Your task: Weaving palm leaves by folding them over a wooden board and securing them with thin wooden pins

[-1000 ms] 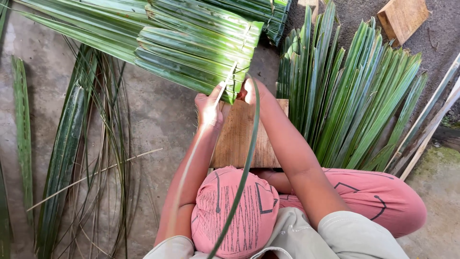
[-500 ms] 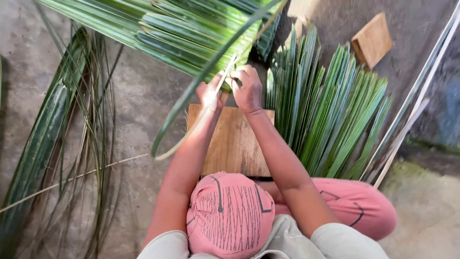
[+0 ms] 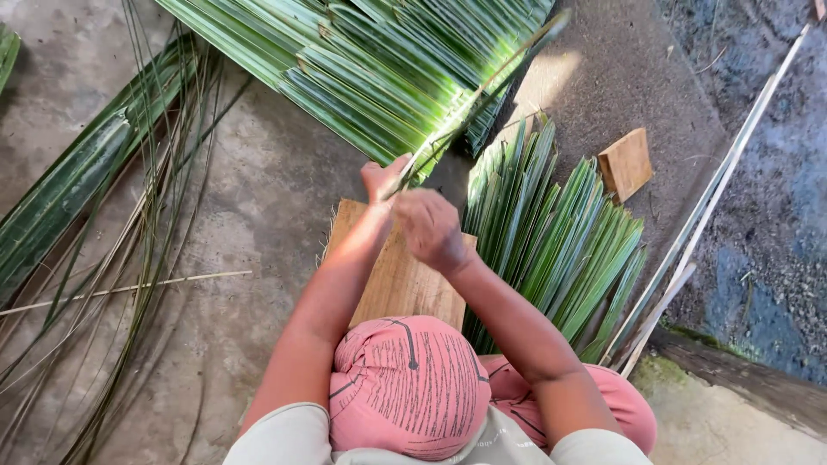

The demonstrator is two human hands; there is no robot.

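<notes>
Left hand (image 3: 383, 176) pinches a long thin green palm leaf strip (image 3: 482, 90) above the flat brown wooden board (image 3: 401, 280). Right hand (image 3: 428, 228), blurred, hovers over the board's far edge; cannot tell its grip. Fanned pile of cut green leaves (image 3: 551, 250) lies right of the board.

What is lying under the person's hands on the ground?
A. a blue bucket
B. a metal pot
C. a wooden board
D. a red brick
C: a flat brown wooden board lies on the concrete below the left hand and right hand, with the pile of cut green leaves beside it.
</notes>
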